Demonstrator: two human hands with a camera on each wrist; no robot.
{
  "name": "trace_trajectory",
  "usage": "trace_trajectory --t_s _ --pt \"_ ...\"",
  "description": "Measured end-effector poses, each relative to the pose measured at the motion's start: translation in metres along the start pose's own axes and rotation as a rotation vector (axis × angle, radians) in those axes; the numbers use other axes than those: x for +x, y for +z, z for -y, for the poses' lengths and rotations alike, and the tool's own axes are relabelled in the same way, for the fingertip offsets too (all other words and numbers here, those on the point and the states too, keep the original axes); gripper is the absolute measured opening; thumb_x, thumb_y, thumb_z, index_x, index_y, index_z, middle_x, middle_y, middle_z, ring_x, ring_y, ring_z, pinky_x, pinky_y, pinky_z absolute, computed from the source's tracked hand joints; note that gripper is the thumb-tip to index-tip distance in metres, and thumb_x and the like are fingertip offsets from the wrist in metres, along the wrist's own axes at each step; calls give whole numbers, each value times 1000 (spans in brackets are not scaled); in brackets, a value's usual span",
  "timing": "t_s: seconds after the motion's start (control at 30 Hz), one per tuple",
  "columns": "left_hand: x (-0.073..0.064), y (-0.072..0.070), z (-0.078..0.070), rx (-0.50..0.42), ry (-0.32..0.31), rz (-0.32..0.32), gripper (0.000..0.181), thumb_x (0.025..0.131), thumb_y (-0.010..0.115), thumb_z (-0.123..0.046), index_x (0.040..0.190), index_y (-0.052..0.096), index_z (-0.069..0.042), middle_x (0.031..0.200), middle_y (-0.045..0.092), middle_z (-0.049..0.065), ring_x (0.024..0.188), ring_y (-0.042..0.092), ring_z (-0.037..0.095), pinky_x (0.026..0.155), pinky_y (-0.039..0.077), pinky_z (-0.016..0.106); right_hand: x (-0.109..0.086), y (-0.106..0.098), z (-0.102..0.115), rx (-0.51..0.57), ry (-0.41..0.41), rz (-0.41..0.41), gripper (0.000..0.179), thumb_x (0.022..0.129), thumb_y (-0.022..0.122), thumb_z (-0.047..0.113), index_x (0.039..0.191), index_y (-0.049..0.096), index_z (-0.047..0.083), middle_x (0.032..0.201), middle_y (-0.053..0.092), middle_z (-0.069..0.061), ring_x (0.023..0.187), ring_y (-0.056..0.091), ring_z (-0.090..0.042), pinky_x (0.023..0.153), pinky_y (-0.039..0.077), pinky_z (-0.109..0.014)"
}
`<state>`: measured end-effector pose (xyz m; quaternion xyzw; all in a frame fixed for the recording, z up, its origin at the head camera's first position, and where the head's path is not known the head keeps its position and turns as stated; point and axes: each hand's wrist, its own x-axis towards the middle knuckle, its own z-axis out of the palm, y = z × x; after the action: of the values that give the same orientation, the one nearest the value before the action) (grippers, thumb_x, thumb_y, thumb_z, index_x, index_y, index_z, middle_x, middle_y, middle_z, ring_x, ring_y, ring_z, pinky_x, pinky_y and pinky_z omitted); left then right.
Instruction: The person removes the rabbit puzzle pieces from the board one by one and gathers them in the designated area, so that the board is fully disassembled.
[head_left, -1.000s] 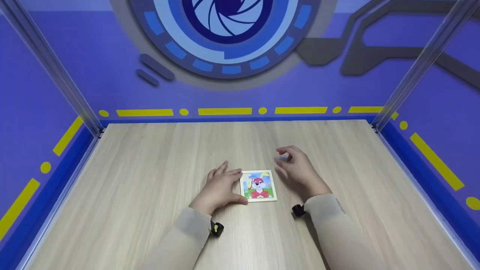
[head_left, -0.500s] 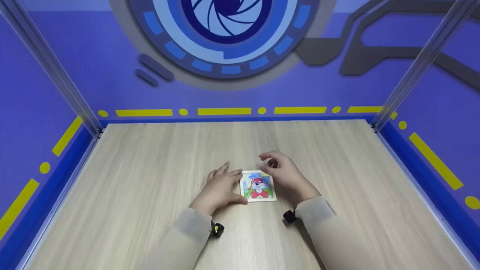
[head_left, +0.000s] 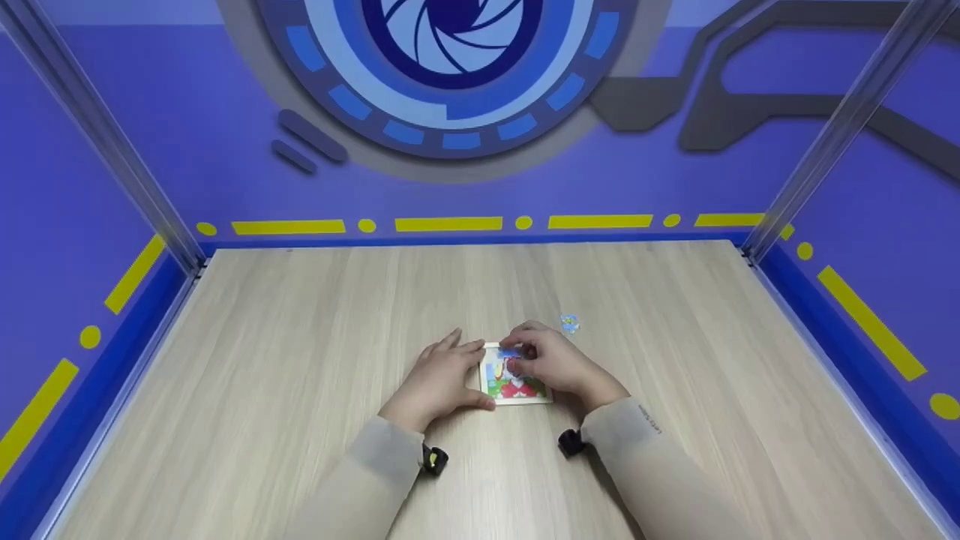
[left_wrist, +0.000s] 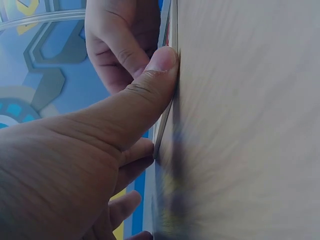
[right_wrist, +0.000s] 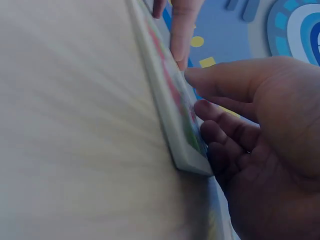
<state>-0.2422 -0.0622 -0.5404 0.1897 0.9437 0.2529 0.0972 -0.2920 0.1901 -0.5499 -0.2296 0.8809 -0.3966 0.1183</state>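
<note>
A small square puzzle board (head_left: 517,401) with a pale rim and a cartoon animal picture lies on the table. My left hand (head_left: 442,379) holds it along its left side, thumb at the near corner and fingers at the far corner. Over the board's upper part is my right hand (head_left: 559,364), its thumb and bent fingers at the picture and hiding the right part of it. In the right wrist view, the fingertips (right_wrist: 202,107) are right at the board's face; I cannot tell whether they hold a piece. A loose blue puzzle piece (head_left: 570,323) lies beyond the right hand.
The wood-grain tabletop (head_left: 337,322) reaches back to a blue-purple printed wall (head_left: 450,195). Similar panels stand left and right, with clear corner posts (head_left: 832,139). A small black device (head_left: 571,442) sits at the right wrist, another (head_left: 434,459) at the left.
My right hand has moved left and toward me, from beside the loose piece onto the board. That piece, earlier mostly hidden by the hand, now shows fully. My left hand stays put.
</note>
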Motion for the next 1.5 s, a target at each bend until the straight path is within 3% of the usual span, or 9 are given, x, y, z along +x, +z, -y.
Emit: trace_trajectory --t_s 0.17,0.83,1.07,1.23,1.37,1.5 --pt "0 -1 -1 13 6 5 98 85 96 -56 165 59 -11 179 50 3 177 24 40 146 21 64 0 4 0 -32 -18 5 23 110 73 13 130 83 12 141 66 -9 134 63 -29 120 54 -55" --pt "1 0 2 11 6 -4 99 84 96 -58 164 60 -12 179 50 2 178 22 41 145 19 66 1 6 4 -109 -39 -3 22 108 73 8 127 80 15 143 64 -10 140 58 -35 126 50 -60" --pt "0 0 3 -4 10 -2 100 84 96 -58 165 60 -13 179 50 2 178 20 40 145 18 68 1 7 -1 -118 -72 -24 22 106 74 8 126 80 17 133 70 -4 130 60 -27 113 53 -52" --pt "0 0 2 -9 8 -3 99 84 96 -57 165 60 -13 179 50 2 178 19 41 145 17 68 1 6 -4 -75 -79 -25 33 105 76 9 138 76 16 134 71 -7 127 63 -27 112 55 -50" --pt "0 0 2 -11 7 -2 100 84 96 -56 165 59 -12 179 50 2 178 19 41 146 17 67 2 2 -6 -10 -44 -21 41 105 79 13 144 70 14 132 73 -8 122 67 -25 111 57 -49" --pt "1 -1 1 -17 2 1 100 83 97 -56 165 59 -12 180 49 1 178 19 40 146 16 67 2 -3 -9 48 10 -18 36 103 84 15 137 73 14 122 74 -5 112 65 -21 104 56 -42"
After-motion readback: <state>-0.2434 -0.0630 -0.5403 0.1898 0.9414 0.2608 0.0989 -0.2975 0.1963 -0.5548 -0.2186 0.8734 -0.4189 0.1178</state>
